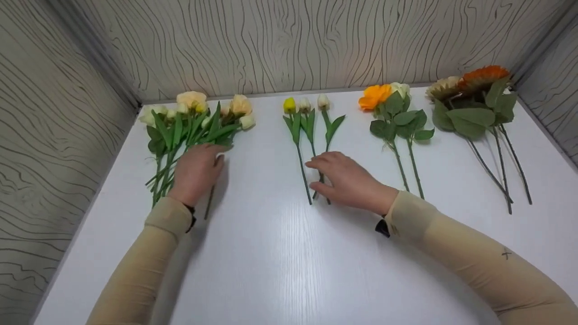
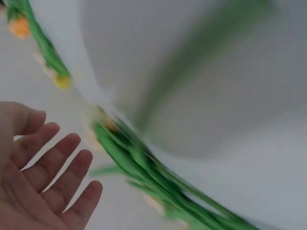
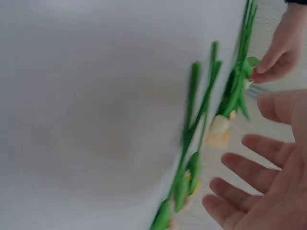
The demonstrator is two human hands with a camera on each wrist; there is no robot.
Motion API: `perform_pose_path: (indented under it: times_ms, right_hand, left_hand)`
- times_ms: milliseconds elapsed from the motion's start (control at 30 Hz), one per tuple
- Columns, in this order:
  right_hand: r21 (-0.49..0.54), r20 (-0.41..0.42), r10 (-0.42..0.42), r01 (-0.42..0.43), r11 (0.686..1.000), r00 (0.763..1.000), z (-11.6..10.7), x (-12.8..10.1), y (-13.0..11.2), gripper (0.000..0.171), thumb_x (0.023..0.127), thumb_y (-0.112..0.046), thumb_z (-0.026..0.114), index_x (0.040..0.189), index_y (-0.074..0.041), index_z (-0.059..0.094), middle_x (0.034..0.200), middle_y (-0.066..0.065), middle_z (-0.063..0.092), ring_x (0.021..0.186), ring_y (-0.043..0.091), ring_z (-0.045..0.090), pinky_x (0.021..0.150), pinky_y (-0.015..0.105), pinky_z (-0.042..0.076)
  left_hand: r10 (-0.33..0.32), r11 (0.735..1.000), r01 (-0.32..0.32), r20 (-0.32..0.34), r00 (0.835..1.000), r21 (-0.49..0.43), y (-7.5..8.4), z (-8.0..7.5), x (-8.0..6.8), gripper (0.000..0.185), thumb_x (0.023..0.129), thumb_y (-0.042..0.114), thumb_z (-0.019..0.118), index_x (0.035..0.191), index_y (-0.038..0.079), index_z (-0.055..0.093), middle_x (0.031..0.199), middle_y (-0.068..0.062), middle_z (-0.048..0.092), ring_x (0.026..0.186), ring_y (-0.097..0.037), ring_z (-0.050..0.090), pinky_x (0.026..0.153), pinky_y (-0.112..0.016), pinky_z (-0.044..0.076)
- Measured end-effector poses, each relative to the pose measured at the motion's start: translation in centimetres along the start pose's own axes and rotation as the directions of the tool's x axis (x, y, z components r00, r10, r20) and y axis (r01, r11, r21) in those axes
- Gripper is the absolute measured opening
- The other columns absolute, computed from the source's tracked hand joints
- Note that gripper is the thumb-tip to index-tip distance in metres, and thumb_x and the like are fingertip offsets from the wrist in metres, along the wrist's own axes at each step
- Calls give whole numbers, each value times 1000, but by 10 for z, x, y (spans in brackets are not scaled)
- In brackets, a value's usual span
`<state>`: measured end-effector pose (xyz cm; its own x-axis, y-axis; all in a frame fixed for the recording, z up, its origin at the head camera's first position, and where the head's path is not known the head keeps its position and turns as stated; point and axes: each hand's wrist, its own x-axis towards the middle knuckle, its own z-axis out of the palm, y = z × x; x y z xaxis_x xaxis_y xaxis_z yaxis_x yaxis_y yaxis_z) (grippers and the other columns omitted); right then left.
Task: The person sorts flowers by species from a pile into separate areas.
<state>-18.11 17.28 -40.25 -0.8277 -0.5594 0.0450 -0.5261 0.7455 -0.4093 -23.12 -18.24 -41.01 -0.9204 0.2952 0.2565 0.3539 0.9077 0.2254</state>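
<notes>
In the head view my left hand (image 1: 197, 174) is over the stems of a mixed bunch of cream flowers (image 1: 192, 99) and green-leaved stems on the left. The left wrist view shows its fingers (image 2: 64, 165) spread loosely beside the green stems (image 2: 158, 177), with nothing in them. My right hand (image 1: 347, 180) hovers at the stems of a small group of tulips, one yellow tulip (image 1: 289, 106) and two white tulips (image 1: 323, 102). Its fingers (image 3: 249, 172) look relaxed and apart in the right wrist view, holding nothing. Part of the tulip stems is hidden behind this hand.
Right of the tulips lie an orange flower (image 1: 375, 97) and a white rose (image 1: 400, 89) on leafy stems. Farther right are long-stemmed flowers, including a dark orange one (image 1: 485, 77). The white table (image 1: 280, 271) meets wood-patterned walls (image 1: 289, 45) at the back and sides.
</notes>
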Motion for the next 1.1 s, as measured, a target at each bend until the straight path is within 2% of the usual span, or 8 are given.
perform_pose_path:
  times_ms: [100, 200, 367, 433, 567, 800, 1000, 1100]
  right_hand:
    - [-15, 53, -77, 78, 997, 996, 5, 7, -19, 51, 103, -35, 63, 146, -9, 56, 147, 11, 54, 139, 30, 45, 115, 48, 35]
    - [-24, 77, -137, 139, 990, 988, 10, 14, -34, 50, 103, -35, 62, 146, -10, 56, 147, 10, 54, 138, 29, 46, 116, 46, 35]
    - [-23, 104, -185, 188, 982, 977, 22, 28, -55, 49, 104, -34, 61, 145, -9, 56, 145, 10, 55, 138, 29, 46, 116, 44, 34]
    - [-15, 122, -187, 191, 982, 975, 27, 33, -63, 48, 104, -34, 61, 145, -9, 57, 145, 10, 56, 137, 29, 46, 115, 43, 35]
    - [8, 143, -193, 194, 981, 971, 37, 40, -75, 48, 104, -35, 61, 144, -10, 57, 144, 8, 57, 137, 28, 47, 115, 41, 36]
    - [71, 132, -209, 201, 977, 969, 44, 42, -81, 45, 104, -34, 61, 142, -11, 59, 143, 7, 58, 137, 27, 48, 114, 38, 38]
    - [149, 110, -174, 157, 976, 979, 44, 43, -74, 44, 104, -33, 60, 141, -10, 61, 143, 5, 58, 137, 25, 48, 113, 39, 38]
    - [190, 96, -162, 142, 972, 982, 43, 43, -69, 42, 104, -32, 60, 139, -10, 62, 141, 5, 60, 135, 25, 49, 113, 40, 39]
  left_hand:
    - [-88, 996, 89, -20, 996, 32, -34, -11, -7, 22, 100, 7, 62, 118, 2, 74, 108, -21, 72, 96, -42, 67, 78, -58, 53]
    - [-133, 988, 137, -55, 990, 73, -60, -18, -16, 20, 97, 2, 62, 112, -1, 75, 100, -25, 71, 87, -46, 67, 69, -60, 52]
    - [-175, 979, 184, -100, 980, 93, -83, -25, -25, 15, 94, -1, 60, 87, -2, 73, 75, -24, 66, 67, -45, 63, 52, -56, 47]
    - [-205, 973, 212, -86, 975, 90, -87, -27, -26, 18, 94, 0, 59, 79, 0, 70, 67, -22, 62, 62, -44, 61, 47, -53, 44]
    - [-253, 963, 255, -32, 967, 90, -93, -27, -28, 25, 94, 2, 59, 70, 2, 63, 62, -19, 59, 60, -42, 60, 45, -50, 41]
    - [-304, 949, 299, 33, 952, 106, -96, -25, -29, 19, 95, 5, 65, 78, -1, 70, 73, -23, 66, 69, -44, 64, 52, -54, 47]
    - [-292, 954, 288, 38, 956, 88, -96, -25, -30, 16, 94, 3, 64, 79, -1, 70, 75, -22, 67, 69, -43, 64, 54, -54, 48]
    - [-282, 959, 279, 46, 958, 55, -94, -28, -29, 21, 94, 2, 61, 74, 1, 66, 70, -17, 63, 64, -36, 60, 53, -50, 45]
